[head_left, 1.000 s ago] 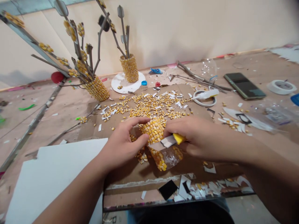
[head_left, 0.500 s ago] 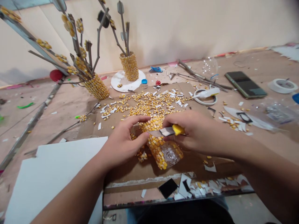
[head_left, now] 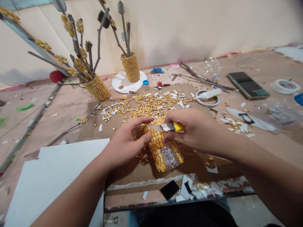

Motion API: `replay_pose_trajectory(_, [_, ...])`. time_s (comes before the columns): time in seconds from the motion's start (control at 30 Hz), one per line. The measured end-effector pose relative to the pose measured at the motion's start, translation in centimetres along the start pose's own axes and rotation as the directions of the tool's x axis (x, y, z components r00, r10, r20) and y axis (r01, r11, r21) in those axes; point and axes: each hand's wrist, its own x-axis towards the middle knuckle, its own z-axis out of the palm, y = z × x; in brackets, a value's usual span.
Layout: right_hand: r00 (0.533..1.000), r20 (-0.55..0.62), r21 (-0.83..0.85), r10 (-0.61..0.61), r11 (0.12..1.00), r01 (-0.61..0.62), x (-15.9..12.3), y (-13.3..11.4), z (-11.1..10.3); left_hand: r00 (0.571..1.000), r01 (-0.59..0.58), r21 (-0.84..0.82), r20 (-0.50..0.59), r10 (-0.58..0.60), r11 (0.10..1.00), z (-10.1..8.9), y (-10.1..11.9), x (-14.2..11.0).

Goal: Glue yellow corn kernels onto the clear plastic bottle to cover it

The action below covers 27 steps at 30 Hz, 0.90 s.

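Note:
In the head view a clear plastic cup, mostly coated with yellow corn kernels, lies tilted on the cardboard. A bare, glossy patch shows on its lower right. My left hand steadies the cup from the left, thumb and fingers curved about its side. Closed round a yellow utility knife, my right hand holds the blade across the upper part of the cup, pointing left. Whether the blade presses on the kernels I cannot tell. Loose kernels lie behind the cup.
Two kernel-covered pots with twigs stand at the back left. To the right are a glue bottle on a tape ring, a phone and a tape roll. White sheets lie front left; scraps line the edge.
The knife and my right hand have shifted slightly up and left, with the blade higher on the cup. My left hand stays nearly in place at the cup.

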Motion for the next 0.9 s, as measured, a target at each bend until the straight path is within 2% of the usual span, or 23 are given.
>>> replay_pose_trajectory(0.27, [1.000,0.010,0.044,0.015,0.999,-0.015,-0.4,-0.2,-0.2,1.000,-0.005,-0.015,0.021,0.005,1.000,-0.1,0.3,0.1])
replay_pose_trajectory(0.37, [0.989,-0.098,0.082,0.112,0.991,-0.104,0.0,0.2,-1.2,1.000,-0.011,-0.020,0.000,0.011,1.000,-0.1,0.4,-0.1])
replay_pose_trajectory(0.43, [0.969,-0.156,0.079,0.191,0.980,-0.180,0.9,0.9,-2.0,0.999,-0.014,-0.015,-0.050,0.013,1.000,-0.2,0.2,-0.1])
replay_pose_trajectory(0.5, [0.966,-0.107,0.005,0.234,0.972,-0.235,2.6,1.8,-2.6,0.992,0.005,-0.045,-0.128,-0.011,0.999,-0.3,-0.2,-0.1])
replay_pose_trajectory(0.6, [0.951,0.121,-0.141,0.284,0.953,-0.267,5.7,3.3,-2.6,0.963,0.046,-0.158,-0.254,-0.085,0.986,-0.5,-0.8,0.3])
replay_pose_trajectory(0.7, [0.920,0.251,-0.172,0.302,0.949,-0.265,8.2,4.0,-1.7,0.917,0.065,-0.227,-0.370,-0.147,0.972,-1.1,-1.1,0.8])
replay_pose_trajectory(0.8, [0.911,0.289,-0.196,0.295,0.949,-0.246,9.3,3.7,-0.6,0.873,0.054,-0.231,-0.461,-0.158,0.972,-1.7,-1.0,0.9])
replay_pose_trajectory(0.9, [0.917,0.262,-0.253,0.300,0.938,-0.235,9.3,3.2,0.3,0.846,0.039,-0.223,-0.512,-0.151,0.974,-2.1,-0.9,0.9])
